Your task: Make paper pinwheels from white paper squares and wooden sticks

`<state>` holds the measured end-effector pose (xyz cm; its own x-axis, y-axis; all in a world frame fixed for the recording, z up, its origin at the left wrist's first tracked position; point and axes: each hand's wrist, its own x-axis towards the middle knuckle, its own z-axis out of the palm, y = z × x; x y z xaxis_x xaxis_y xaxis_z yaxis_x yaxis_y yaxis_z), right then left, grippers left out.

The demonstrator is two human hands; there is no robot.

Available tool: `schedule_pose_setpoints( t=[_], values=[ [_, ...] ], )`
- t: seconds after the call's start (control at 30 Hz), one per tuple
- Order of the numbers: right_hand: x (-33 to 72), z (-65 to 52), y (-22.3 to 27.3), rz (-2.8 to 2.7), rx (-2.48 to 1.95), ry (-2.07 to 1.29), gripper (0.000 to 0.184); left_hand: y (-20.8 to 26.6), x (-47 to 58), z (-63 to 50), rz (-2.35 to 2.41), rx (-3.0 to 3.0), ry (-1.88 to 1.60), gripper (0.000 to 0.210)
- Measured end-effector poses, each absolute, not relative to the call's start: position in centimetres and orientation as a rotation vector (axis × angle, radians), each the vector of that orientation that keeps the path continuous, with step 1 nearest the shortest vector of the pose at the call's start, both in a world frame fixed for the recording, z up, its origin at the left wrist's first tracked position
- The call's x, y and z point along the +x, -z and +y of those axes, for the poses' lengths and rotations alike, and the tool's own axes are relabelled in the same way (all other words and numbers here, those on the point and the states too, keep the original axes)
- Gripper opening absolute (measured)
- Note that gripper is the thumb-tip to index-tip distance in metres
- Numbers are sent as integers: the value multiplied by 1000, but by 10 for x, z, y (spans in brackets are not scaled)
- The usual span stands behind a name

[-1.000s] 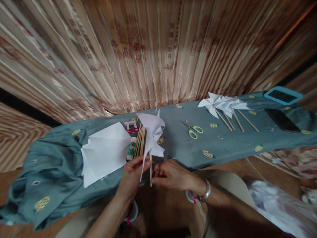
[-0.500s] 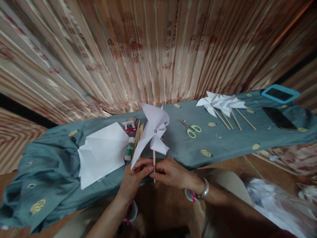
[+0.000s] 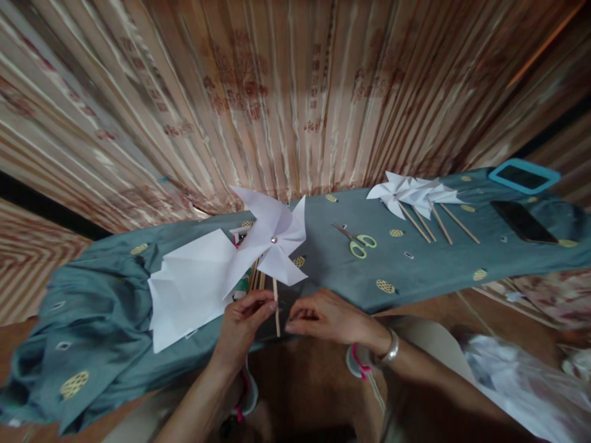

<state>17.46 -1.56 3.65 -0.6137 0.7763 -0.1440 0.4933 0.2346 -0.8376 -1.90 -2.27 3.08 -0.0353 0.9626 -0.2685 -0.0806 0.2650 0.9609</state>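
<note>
A white paper pinwheel [image 3: 271, 246] with a shiny pin at its centre is held up in front of me on a thin wooden stick [image 3: 277, 317]. My left hand [image 3: 242, 326] pinches that stick below the blades, between thumb and fingers. Just right of the stick is my right hand [image 3: 321, 317], apart from it, its fingers loosely curled with a gap to the thumb and nothing visible in them. Behind the pinwheel, a glue stick [image 3: 242, 287], several loose wooden sticks [image 3: 255, 280] and a small red box [image 3: 239, 237] are partly hidden.
White paper sheets [image 3: 191, 289] lie at left on the green cloth-covered table [image 3: 332, 271]. Scissors [image 3: 357, 240] with green handles rest near the middle. Several pinwheels [image 3: 410, 194] lie at right, beside a black phone [image 3: 522, 221] and a blue-framed device [image 3: 524, 176].
My right hand has let go of the stick and moved slightly right. The pinwheel has shifted left in my left hand, and its blades have turned to face me more.
</note>
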Motion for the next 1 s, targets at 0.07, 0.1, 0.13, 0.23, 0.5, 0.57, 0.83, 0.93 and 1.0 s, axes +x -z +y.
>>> schedule_pose_setpoints(
  t=[0.07,0.1,0.13,0.23,0.5,0.57,0.83,0.93,1.0],
  values=[
    [185,-11,-41,-2185,-1189,-1230,35,-31,-21,-21,1317,896,-1095,19],
    [190,-9,-42,-2128,-1203,-1143,34,-31,-22,-21,1320,892,-1093,19],
    [195,-6,-43,-2044,-1231,-1024,33,-31,-22,-22,1320,894,-1085,20],
    [208,4,-42,-1779,-1313,-534,26,-30,-21,-24,1306,937,-1038,18],
    [225,22,-39,-1917,-1310,182,60,-27,-17,-29,1273,1048,-892,18],
    [225,23,-39,-1957,-1317,214,66,-27,-15,-30,1257,1062,-873,20],
    [230,26,-32,-2012,-1355,163,63,-30,-9,-31,1209,1057,-848,18],
    [228,23,-29,-2028,-1335,84,55,-30,-9,-30,1185,1064,-844,18],
    [224,19,-30,-2061,-1303,-1,50,-31,-10,-29,1174,1070,-848,20]
  ],
)
